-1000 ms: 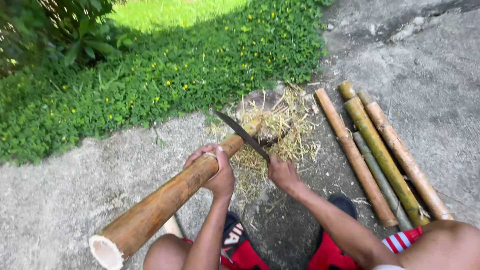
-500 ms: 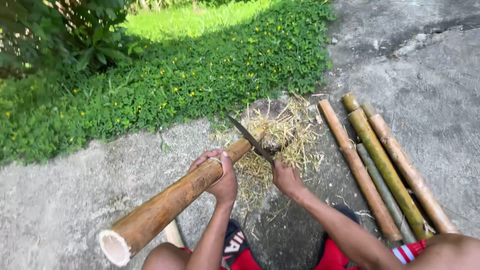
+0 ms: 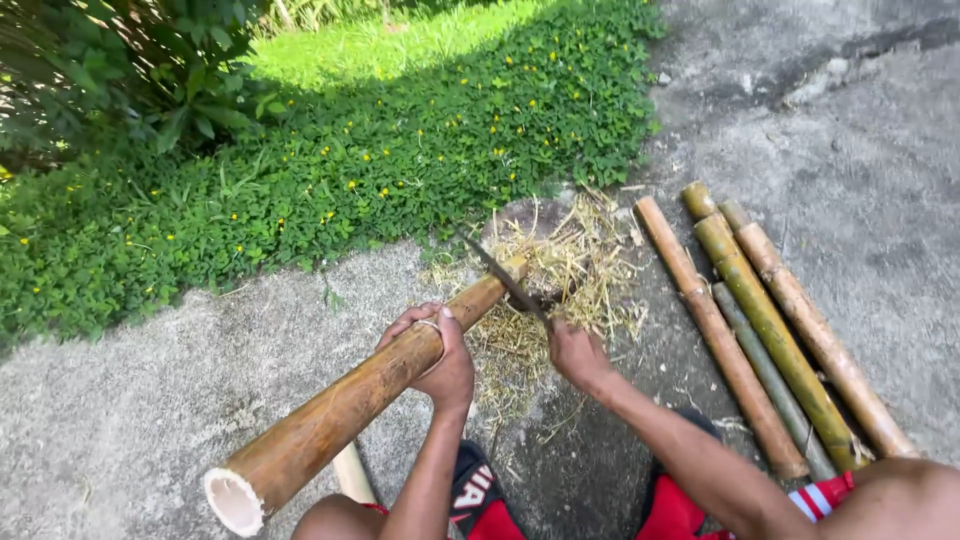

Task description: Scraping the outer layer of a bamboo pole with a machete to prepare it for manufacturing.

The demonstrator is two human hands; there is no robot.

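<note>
The scene is outdoors, on a rough grey concrete ground (image 3: 150,420) that borders a patch of low green plants with small yellow flowers (image 3: 400,150). The left hand (image 3: 437,350) is wrapped around a thick brown bamboo pole (image 3: 340,410), with the fingers closed over its upper side. The pole lies tilted, its hollow cut end near the camera and its far end resting on a pile of dry straw-coloured shavings (image 3: 560,280). The right hand (image 3: 575,352) is closed around the handle of a dark long-bladed knife (image 3: 500,275); the blade touches the far end of the pole. To the right, four more bamboo poles, brown and green (image 3: 760,320), lie side by side on the concrete, well apart from the hands.
</note>
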